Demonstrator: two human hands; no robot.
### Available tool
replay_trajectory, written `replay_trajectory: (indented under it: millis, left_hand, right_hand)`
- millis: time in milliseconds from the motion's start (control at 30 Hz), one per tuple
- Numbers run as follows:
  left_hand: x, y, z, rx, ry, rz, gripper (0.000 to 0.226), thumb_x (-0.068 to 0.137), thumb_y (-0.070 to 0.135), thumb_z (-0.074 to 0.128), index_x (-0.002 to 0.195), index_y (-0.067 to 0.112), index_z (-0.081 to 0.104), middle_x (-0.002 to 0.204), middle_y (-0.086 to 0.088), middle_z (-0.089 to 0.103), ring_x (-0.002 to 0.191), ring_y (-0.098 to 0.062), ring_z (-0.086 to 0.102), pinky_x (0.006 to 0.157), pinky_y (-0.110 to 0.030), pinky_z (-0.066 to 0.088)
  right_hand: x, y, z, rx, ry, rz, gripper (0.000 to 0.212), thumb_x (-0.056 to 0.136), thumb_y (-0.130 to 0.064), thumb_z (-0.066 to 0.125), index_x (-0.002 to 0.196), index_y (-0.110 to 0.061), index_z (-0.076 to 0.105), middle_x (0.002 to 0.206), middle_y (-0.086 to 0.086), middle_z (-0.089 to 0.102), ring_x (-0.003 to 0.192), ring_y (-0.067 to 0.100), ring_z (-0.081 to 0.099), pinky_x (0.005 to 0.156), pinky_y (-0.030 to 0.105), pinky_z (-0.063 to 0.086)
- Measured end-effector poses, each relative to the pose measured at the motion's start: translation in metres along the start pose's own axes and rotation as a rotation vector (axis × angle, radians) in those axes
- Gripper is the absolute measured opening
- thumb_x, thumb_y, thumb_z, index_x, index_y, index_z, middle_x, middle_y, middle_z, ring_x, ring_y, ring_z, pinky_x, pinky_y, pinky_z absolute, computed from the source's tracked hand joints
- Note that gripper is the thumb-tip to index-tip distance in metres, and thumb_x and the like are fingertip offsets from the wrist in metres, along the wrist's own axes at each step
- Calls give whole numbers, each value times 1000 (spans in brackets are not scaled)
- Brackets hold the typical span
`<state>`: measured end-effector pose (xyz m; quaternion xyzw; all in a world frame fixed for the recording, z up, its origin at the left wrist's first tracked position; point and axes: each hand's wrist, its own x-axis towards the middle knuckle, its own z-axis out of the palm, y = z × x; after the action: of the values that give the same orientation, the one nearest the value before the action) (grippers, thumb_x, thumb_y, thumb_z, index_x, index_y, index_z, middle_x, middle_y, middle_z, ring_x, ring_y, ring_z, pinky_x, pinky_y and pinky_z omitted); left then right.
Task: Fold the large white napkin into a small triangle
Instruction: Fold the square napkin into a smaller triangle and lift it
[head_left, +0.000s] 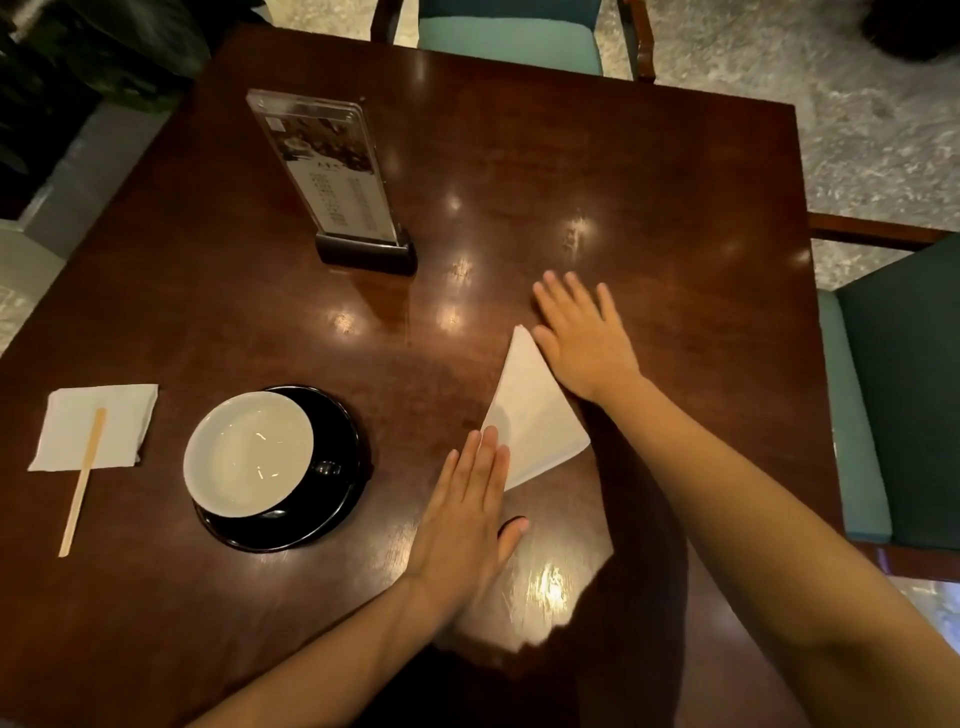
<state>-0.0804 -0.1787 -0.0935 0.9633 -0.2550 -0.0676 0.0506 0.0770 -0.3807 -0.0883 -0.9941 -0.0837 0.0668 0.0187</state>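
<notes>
A white napkin (531, 410) lies on the dark wooden table (649, 208) folded into a triangle, its point aimed away from me. My left hand (467, 514) lies flat with straight fingers, the fingertips over the napkin's near left corner. My right hand (582, 338) is spread flat on the table along the napkin's right edge, thumb side touching it. Neither hand grips anything.
A white cup on a black saucer (332, 514) stands left of the napkin. Farther left a wooden stir stick (83, 480) lies on a smaller folded napkin (119, 421). An upright menu stand (337, 182) is at the back. Teal chairs (893, 384) flank the table.
</notes>
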Motion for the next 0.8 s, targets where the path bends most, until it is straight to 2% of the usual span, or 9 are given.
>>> replay_trajectory:
  millis: [67,100,167,233,300,433,600,700,800]
  left_hand:
    - [0,3,-3,-14,14,-20,75,90,54,30,143,1,29,153,-18,22,141,-30,19,112,-44,16]
    - [1,4,-5,-20,25,-30,74,89,54,32,140,0,34,151,-19,27,140,-31,22,113,-44,19]
    - [6,9,-10,-17,64,-43,67,86,50,45,129,-1,48,144,-22,39,136,-34,32,113,-47,25]
    - [17,15,-12,0,110,-63,61,79,45,63,114,-4,55,132,-26,49,128,-39,42,109,-50,32]
    - [29,19,-11,18,156,-70,58,80,45,63,108,-5,57,126,-28,53,124,-41,46,107,-51,34]
    - [41,14,-5,-18,235,29,47,86,44,48,97,-1,60,115,-25,60,114,-38,56,104,-49,38]
    - [50,8,-14,79,213,72,45,71,39,72,94,4,58,98,-15,60,95,-30,58,97,-45,45]
    - [56,15,-22,191,178,57,53,73,52,65,98,6,57,88,-11,58,86,-27,55,94,-43,45]
    - [60,18,-25,281,194,51,53,78,55,57,98,6,58,82,-10,57,79,-27,55,88,-42,46]
  right_hand:
    - [-9,16,-10,-11,59,117,58,100,-43,18,151,-19,5,159,0,1,146,20,-3,116,43,-3]
    - [-19,20,-15,5,91,90,58,100,-42,22,150,-18,7,159,2,4,146,21,-2,117,43,-1]
    - [-48,16,-22,66,119,-148,58,99,-41,30,150,-16,14,158,3,10,146,21,3,117,44,5]
    - [-83,2,-17,103,38,-428,62,97,-46,34,149,-16,18,157,3,14,145,19,6,117,41,6]
    - [-108,-5,0,61,-72,-547,64,97,-48,36,150,-19,15,157,0,10,145,16,3,119,38,5]
    - [-111,8,12,164,-86,-493,59,96,-44,40,149,-24,22,156,-6,15,144,9,8,119,31,7]
    - [-104,6,2,230,23,-489,44,93,-26,50,135,-11,49,142,7,47,132,21,43,110,33,26]
    - [-106,3,-5,213,1,-493,51,88,-4,57,138,-8,44,146,10,41,136,24,37,111,33,18]
    - [-109,3,-10,196,-2,-492,57,84,4,57,138,-10,44,147,9,40,136,22,36,112,32,14]
